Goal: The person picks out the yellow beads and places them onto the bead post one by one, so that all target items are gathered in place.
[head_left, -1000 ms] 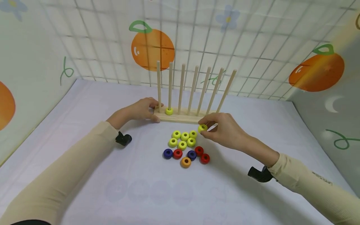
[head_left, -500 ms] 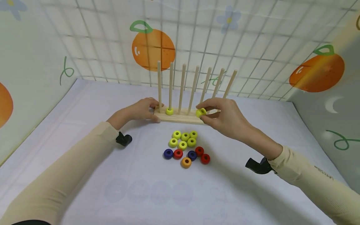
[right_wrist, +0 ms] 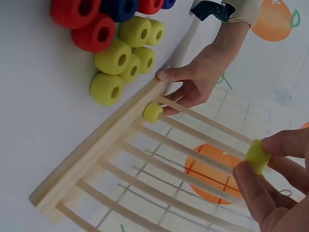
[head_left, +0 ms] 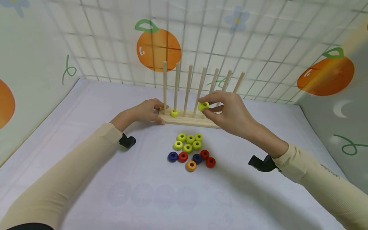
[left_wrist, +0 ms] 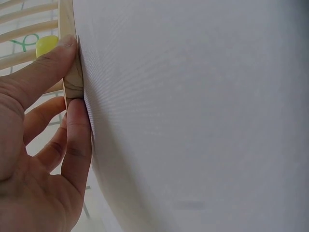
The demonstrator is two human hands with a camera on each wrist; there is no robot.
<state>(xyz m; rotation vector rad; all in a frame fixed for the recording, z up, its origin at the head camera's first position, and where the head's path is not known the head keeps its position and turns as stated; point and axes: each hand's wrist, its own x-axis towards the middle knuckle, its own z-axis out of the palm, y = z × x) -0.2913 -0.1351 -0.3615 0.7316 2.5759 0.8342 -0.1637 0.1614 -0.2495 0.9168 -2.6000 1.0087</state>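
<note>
Pale cloth [head_left: 138, 183] fills the lower part of my head feed. I see a yellow ring bead [head_left: 201, 107] held in a narrow pinch by the right hand [head_left: 233, 110], before the pegs [head_left: 187, 89] of a wooden rack [head_left: 188, 121]. The left hand [head_left: 142, 111] clasps the rack's left end, near a threaded yellow bead [head_left: 174, 114] at the second peg's foot. Nearer me lie six loose yellow beads [head_left: 189, 141], three red beads [head_left: 182, 159], two blue beads [head_left: 172, 159] and an orange bead [head_left: 190, 169].
</note>
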